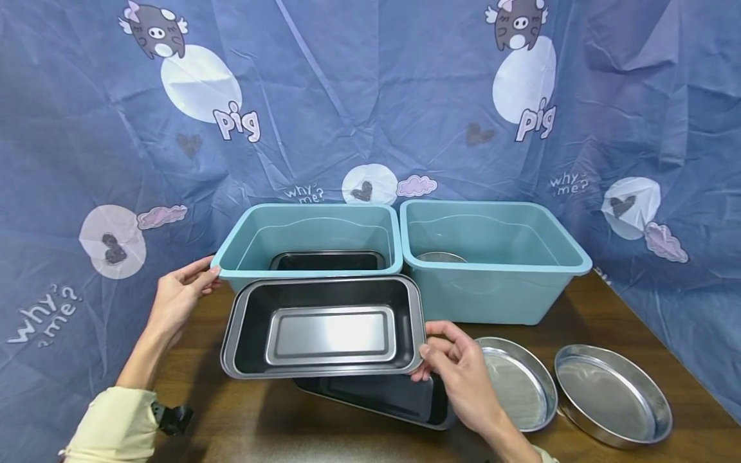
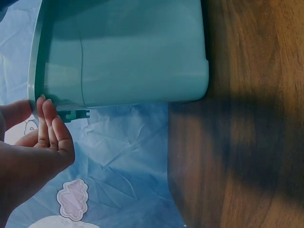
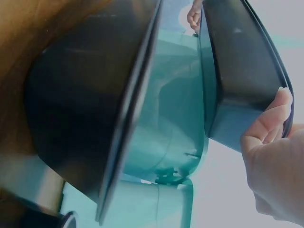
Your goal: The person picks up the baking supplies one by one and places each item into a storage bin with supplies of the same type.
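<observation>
My right hand (image 1: 463,379) grips the right end of a dark metal loaf pan (image 1: 330,334), thumb on the rim and fingers beneath. The pan is raised in front of the left teal bin (image 1: 312,218), its inside tipped toward me. My left hand (image 1: 176,299) pinches that bin's front left corner, fingers at the rim in the left wrist view. Inside the bin lies another dark loaf pan (image 1: 327,260). Below the held pan, more dark loaf pan (image 1: 399,399) shows on the table; in the right wrist view two dark rims (image 3: 128,104) sit close together there.
A second teal bin (image 1: 469,296) stands against the first on the right, with a round metal pan (image 1: 441,257) partly visible inside. Two round metal pans (image 1: 515,386) lie at the right of the wooden table (image 1: 231,418). A blue printed cloth (image 1: 347,96) hangs behind.
</observation>
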Tool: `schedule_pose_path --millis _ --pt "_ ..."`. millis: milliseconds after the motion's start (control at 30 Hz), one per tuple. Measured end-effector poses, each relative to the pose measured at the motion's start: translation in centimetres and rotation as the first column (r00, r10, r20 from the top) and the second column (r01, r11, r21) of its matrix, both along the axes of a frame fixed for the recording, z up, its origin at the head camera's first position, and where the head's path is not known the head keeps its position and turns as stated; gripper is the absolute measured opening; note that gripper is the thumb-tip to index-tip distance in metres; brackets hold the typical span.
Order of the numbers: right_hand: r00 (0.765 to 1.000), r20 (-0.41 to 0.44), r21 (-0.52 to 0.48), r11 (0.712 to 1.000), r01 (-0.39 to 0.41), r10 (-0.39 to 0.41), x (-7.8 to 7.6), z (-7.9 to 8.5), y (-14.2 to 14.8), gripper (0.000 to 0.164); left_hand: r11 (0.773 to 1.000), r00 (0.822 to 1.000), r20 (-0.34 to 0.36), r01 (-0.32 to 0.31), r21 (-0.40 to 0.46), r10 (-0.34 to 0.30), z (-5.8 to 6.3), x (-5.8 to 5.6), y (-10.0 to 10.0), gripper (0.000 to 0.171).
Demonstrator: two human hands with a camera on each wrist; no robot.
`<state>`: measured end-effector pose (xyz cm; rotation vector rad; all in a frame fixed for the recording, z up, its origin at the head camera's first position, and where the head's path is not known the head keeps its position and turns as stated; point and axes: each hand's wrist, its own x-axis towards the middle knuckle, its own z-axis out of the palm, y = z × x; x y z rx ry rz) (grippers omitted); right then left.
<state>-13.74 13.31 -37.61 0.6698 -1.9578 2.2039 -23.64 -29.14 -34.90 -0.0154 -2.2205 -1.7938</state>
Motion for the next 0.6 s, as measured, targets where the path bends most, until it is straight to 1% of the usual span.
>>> schedule_pose_path --millis 367,467,500,533,600 --pt "0.999 -0.006 -0.06 0.998 -0.032 0.032 0.0 1.1 0.7 0.022 0.995 0.999 -0.02 0.029 0.096 -0.027 -0.2 0.0 0.0 0.056" --pt "0.999 -0.008 -0.075 0.996 -0.036 0.036 0.0 1.5 0.8 0.021 0.996 0.999 -0.032 0.031 0.084 -0.028 -0.4 -0.1 -0.1 0.055" --pt "0.999 -0.011 -0.082 0.996 -0.038 0.037 -0.1 1.6 0.8 0.021 0.996 0.999 -0.036 0.031 0.088 -0.028 -0.5 -0.2 -0.2 0.055" --pt "0.999 -0.015 -0.089 0.995 -0.04 0.039 -0.1 1.7 0.8 0.02 0.993 0.999 -0.043 0.027 0.111 -0.022 -0.7 -0.3 -0.3 0.052" --pt "0.999 -0.021 -0.104 0.994 -0.043 0.041 -0.2 1.8 0.8 0.017 0.996 0.999 -0.045 0.025 0.091 -0.021 -0.8 -0.4 -0.3 0.051"
